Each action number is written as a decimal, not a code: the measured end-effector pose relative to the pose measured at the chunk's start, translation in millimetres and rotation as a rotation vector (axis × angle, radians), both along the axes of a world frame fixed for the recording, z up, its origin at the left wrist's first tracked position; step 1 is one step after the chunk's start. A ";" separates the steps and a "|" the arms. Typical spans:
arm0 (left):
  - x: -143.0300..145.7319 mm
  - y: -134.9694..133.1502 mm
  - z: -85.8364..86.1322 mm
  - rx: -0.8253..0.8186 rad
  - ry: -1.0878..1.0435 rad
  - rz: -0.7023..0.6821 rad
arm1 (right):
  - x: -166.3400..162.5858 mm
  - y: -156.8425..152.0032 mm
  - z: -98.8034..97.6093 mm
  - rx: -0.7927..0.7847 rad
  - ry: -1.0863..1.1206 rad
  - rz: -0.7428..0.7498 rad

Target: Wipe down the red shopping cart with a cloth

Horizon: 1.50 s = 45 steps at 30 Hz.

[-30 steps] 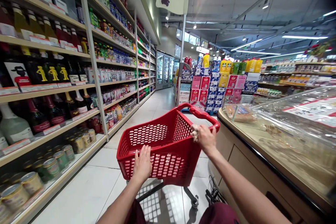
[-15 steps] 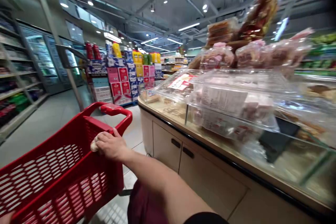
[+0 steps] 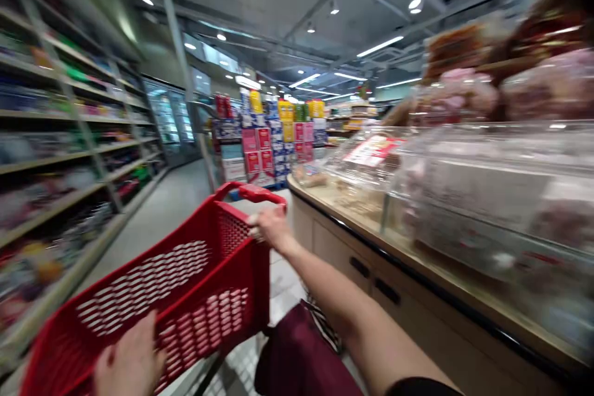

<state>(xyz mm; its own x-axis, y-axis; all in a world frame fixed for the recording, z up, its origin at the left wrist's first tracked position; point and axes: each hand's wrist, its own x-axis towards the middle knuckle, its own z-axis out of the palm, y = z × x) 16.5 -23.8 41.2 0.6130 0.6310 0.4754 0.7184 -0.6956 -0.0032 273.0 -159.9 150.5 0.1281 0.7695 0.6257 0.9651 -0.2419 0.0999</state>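
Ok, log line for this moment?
left hand on red basket near rim | right hand on far rim | display counter right | view blurred

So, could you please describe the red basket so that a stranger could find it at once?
Start at the long wooden counter on the right with clear lidded food cases. Directly left of it, on the aisle floor, stands the red basket; the right hand grips its rim and the left hand rests on its near edge. It alone is perforated red plastic with a looped handle.

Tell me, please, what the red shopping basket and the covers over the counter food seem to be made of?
The red basket looks like moulded plastic, given its uniform colour and perforated lattice walls. The counter covers seem clear plastic or acrylic: transparent, with glare, though motion blur leaves that open.
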 end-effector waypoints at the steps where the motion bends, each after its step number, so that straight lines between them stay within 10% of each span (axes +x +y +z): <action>1: -1.9 2.0 -2.5 0.033 0.046 0.019 | 0.8 2.8 -3.4 0.037 0.001 0.027; 9: -21.6 -3.6 -4.0 0.051 0.062 0.072 | 28.3 20.5 -69.3 0.283 -0.104 0.148; 13: -27.4 -14.2 -5.9 0.024 0.042 0.089 | 34.3 23.1 -69.0 0.406 -0.032 -0.025; 18: -29.8 -22.3 -9.5 0.011 0.053 0.089 | 13.5 25.6 -79.2 0.230 -0.152 0.240; 24: -41.6 -18.7 -9.5 0.000 0.066 0.086 | 58.0 0.9 -64.6 0.445 -0.045 -0.116; 29: -63.3 -2.6 -11.3 0.012 0.074 0.119 | 44.1 10.9 -69.3 0.259 -0.166 0.178; 34: -72.7 -3.1 -12.5 0.024 0.067 0.185 | 35.6 30.7 -70.0 0.464 -0.024 -0.045; 39: -64.0 -8.1 -7.5 -0.020 0.054 0.270 | 16.3 53.2 -77.0 0.210 -0.103 0.217; 45: -36.1 -13.8 -1.0 -0.160 0.037 0.256 | 15.2 74.1 -67.8 0.167 0.115 -0.060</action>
